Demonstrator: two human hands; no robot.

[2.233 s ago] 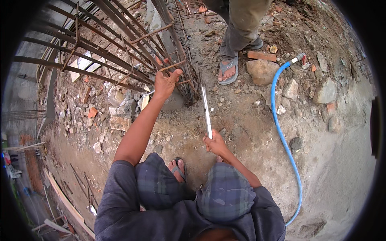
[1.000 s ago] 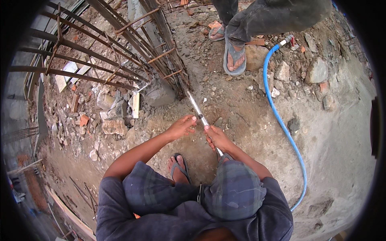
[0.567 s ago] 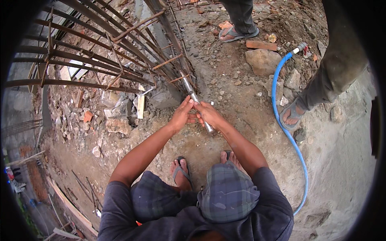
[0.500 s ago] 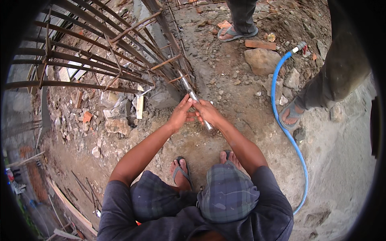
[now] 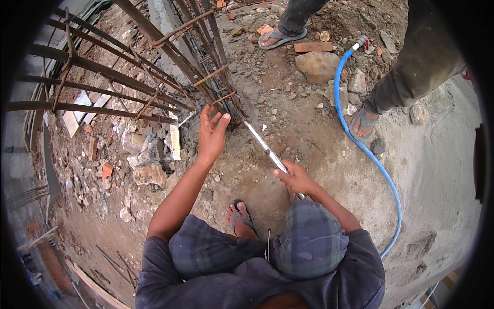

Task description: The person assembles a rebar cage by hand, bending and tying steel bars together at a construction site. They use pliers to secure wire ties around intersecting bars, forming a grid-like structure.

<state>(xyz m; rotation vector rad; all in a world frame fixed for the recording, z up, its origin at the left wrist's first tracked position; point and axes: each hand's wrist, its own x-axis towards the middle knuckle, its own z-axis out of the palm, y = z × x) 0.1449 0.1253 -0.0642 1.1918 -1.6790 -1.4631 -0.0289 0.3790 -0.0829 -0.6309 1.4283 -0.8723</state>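
Observation:
My right hand (image 5: 297, 180) is wrapped round a shiny metal tube (image 5: 261, 141), just in front of my right knee. The tube slants up and left, its far end at the foot of an upright rebar cage (image 5: 210, 77). A dark spot shows partway along it, and its near end is partly hidden by my hand and knee. My left hand (image 5: 212, 136) is raised beside the base of the cage, empty, with fingers apart and thumb up. Whether its fingertips touch the rusty bars, I cannot tell.
Rusty bars (image 5: 98, 109) fan out at the left above broken concrete and bricks. A blue hose (image 5: 378, 165) curves down the right side. Another person's sandalled foot (image 5: 364, 125) stands beside it, the other farther back. A large stone (image 5: 316, 67) lies ahead.
My left hand has come off the tube and moved up and left toward the cage. My right hand has drawn nearer to my right knee, with more of the tube showing.

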